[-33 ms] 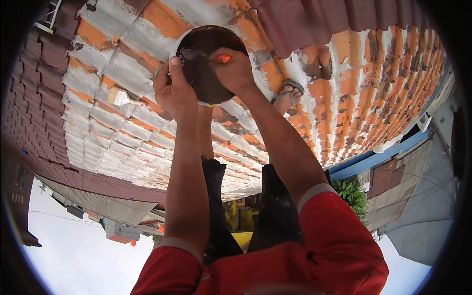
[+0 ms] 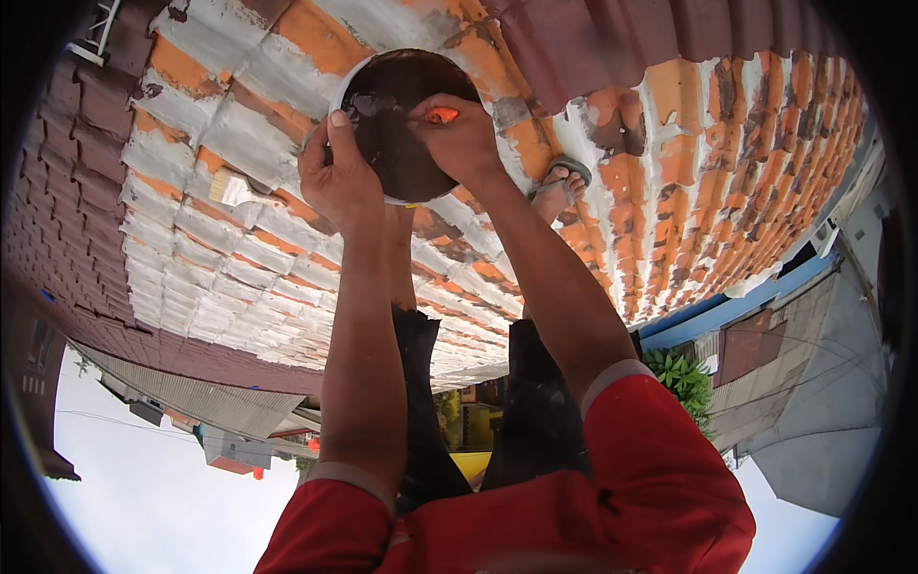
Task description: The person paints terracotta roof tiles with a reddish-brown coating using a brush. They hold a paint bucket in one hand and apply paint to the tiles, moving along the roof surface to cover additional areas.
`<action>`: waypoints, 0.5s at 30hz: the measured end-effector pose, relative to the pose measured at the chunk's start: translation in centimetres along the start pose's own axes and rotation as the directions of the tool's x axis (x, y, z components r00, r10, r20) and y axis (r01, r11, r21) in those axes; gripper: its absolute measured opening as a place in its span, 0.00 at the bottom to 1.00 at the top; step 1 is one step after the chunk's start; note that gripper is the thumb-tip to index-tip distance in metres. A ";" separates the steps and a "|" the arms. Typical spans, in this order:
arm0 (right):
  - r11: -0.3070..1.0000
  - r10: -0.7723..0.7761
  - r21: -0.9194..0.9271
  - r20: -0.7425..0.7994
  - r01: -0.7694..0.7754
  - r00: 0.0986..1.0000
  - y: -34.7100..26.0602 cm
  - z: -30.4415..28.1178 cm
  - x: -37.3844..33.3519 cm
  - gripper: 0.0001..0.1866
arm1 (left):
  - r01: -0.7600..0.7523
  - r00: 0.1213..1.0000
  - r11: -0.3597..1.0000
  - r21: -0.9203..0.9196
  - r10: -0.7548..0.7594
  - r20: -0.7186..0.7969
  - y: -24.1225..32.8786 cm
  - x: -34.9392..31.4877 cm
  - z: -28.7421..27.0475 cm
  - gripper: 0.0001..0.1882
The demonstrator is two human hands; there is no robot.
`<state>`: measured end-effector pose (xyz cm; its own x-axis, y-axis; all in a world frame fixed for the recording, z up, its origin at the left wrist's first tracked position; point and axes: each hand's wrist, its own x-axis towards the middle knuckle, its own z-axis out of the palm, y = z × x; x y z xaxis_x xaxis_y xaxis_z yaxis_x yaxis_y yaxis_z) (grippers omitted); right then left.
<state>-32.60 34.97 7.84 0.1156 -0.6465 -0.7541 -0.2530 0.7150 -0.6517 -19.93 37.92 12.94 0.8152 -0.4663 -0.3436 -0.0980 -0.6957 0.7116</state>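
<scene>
A round bucket with a white rim (image 2: 338, 94) holds dark brown liquid (image 2: 394, 94) that looks like paint. My left hand (image 2: 339, 180) grips the bucket's near left rim, its thumb over the edge. Over the right part of the bucket, my right hand (image 2: 461, 142) is closed around an orange handle (image 2: 442, 115). The handle's lower end is hidden by the hand and the dark liquid, so the tool's kind does not show.
Beneath me slopes a roof of orange tiles (image 2: 674, 124) streaked white and grey. Dark red-brown tiles (image 2: 72, 182) cover the left side and top. A pale blocky object (image 2: 232, 187) lies left of the bucket. My sandalled foot (image 2: 564, 182) stands on the right.
My right hand and the orange handle have shifted slightly to the right over the bucket. My left hand and the bucket stay in place.
</scene>
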 end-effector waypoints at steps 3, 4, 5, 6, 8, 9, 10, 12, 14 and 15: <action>0.882 0.147 0.445 0.050 -0.154 0.988 -1.0 -3.2 -2.4 0.07 | 0.061 0.998 0.996 -0.065 -0.061 -0.007 -0.1 0.4 -0.1 0.28; 0.838 0.148 0.525 0.044 -0.149 0.988 -1.2 -5.0 -3.2 0.08 | 0.060 0.998 0.996 -0.071 -0.061 -0.016 0.0 0.6 0.0 0.28; 0.786 0.134 0.604 0.038 -0.130 0.990 -1.2 -6.9 -4.1 0.09 | 0.071 0.997 0.994 -0.081 -0.073 -0.022 0.0 0.7 0.0 0.27; 0.737 0.128 0.670 -0.008 -0.090 0.992 -0.9 -8.7 -4.2 0.09 | 0.068 0.997 0.992 -0.102 -0.071 -0.018 0.1 1.1 0.4 0.27; 0.604 0.076 0.797 -0.098 0.032 0.992 0.5 -12.0 -5.3 0.11 | 0.135 0.991 0.982 -0.136 -0.135 0.006 0.3 1.2 0.4 0.27; 0.610 0.104 0.787 -0.201 0.098 0.974 1.3 -13.3 -5.1 0.12 | 0.158 0.987 0.980 -0.122 -0.155 0.029 0.3 1.1 0.4 0.27; 0.594 0.092 0.783 -0.295 0.185 0.951 2.0 -14.5 -4.5 0.12 | 0.153 0.988 0.979 -0.137 -0.147 0.048 0.4 1.1 0.4 0.28; 0.548 0.071 0.774 -0.421 0.317 0.904 3.0 -16.3 -2.0 0.13 | 0.137 0.990 0.985 -0.108 -0.131 0.060 0.6 1.0 0.3 0.29; 0.589 0.188 0.724 -0.556 0.360 0.809 3.7 -17.0 2.8 0.14 | 0.107 0.993 0.993 -0.052 -0.104 0.055 0.7 0.9 0.3 0.29; 0.562 0.123 0.731 -0.537 0.388 0.835 4.2 -17.2 4.7 0.13 | 0.100 0.994 0.995 -0.029 -0.098 0.050 0.7 0.8 0.4 0.29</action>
<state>-49.70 30.39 2.94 -0.4504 -0.5948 -0.6658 0.6044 0.3457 -0.7177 -19.55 36.86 12.91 0.7912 -0.4226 -0.4419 0.0003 -0.7224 0.6914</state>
